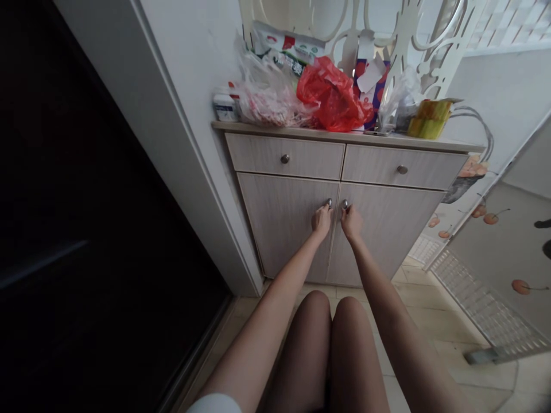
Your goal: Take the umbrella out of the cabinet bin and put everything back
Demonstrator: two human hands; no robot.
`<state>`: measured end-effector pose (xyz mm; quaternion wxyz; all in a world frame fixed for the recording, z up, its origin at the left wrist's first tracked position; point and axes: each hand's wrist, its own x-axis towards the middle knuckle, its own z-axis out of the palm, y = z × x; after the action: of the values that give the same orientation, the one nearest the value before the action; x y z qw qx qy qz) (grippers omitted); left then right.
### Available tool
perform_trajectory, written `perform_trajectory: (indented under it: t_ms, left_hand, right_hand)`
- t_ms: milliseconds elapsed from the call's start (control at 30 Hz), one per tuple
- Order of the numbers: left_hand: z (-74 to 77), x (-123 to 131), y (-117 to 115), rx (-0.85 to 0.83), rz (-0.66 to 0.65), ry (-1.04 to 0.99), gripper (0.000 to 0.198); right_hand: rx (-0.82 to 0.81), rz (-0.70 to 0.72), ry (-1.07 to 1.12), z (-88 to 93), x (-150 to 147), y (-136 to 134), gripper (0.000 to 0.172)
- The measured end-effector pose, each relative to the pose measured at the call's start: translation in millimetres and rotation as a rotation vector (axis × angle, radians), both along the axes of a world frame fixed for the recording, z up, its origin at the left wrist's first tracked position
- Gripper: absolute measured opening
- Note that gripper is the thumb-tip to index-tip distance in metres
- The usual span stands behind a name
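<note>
Lying atop the cabinet [297, 201]: plastic bags [333, 97]

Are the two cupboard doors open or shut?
Shut. The cupboard doors lie flat side by side, with just a thin line between them.

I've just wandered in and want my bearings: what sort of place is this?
Likely a home: a pale cabinet with two drawers and two doors, a red plastic bag on its top, and cherry decorations to the right.

Both hands [322, 220] hold the handles [329, 202] of closed cabinet doors [284, 212].
</note>
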<state>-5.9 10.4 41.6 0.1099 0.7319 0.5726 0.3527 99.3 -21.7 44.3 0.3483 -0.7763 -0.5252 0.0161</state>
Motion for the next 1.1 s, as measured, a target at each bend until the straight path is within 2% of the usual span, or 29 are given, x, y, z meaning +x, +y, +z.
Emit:
perform_trajectory:
  t_ms: [167, 433, 600, 700, 767, 867, 933, 1000, 1067, 1100]
  left_hand:
    - [-4.1, -3, 3, 0.005, -0.027, 0.016, 0.030]
    - [-2.8, -2, 11, 0.003, -0.014, 0.033, 0.028]
    - [0.7, -1, 12, -0.068, -0.110, -0.133, 0.029]
    - [-2.9, -5, 5, -0.129, -0.139, -0.294, 0.037]
    - [-16.1, -16, -8, -0.155, -0.117, -0.452, 0.042]
    - [-57.4, -45, -40, -0.141, -0.060, -0.596, 0.039]
    - [-92.1, -66, -65, -0.148, 0.003, -0.586, 0.049]
    - [-119.1, -80, -87, -0.199, 0.058, -0.559, 0.062]
    - [-127.2, -86, -102, -0.253, 0.113, -0.529, 0.070]
    - [-122.7, -84, -106, -0.276, 0.124, -0.519, 0.071]
  right_hand:
    - [-0.001, -0.008, -0.018, 0.9, 0, 3, 0.030]
    - [0.020, 0.027, 0.012, -1.1, 0, 1, 0.029]
    - [0.048, 0.027, 0.066, -3.7, 4, 9, 0.030]
    - [0.159, 0.123, 0.197, -10.4, 10, 9, 0.038]
    - [0.279, 0.202, 0.336, -23.9, 14, -3, 0.053]
    - [0.360, 0.273, 0.618, -63.4, 16, -41, 0.072]
    - [0.231, 0.321, 0.760, -95.9, 15, -72, 0.073]
    - [0.097, 0.347, 0.759, -120.3, 13, -97, 0.072]
    - [0.031, 0.329, 0.727, -125.4, 11, -113, 0.071]
    - [0.027, 0.319, 0.717, -119.8, 10, -116, 0.071]
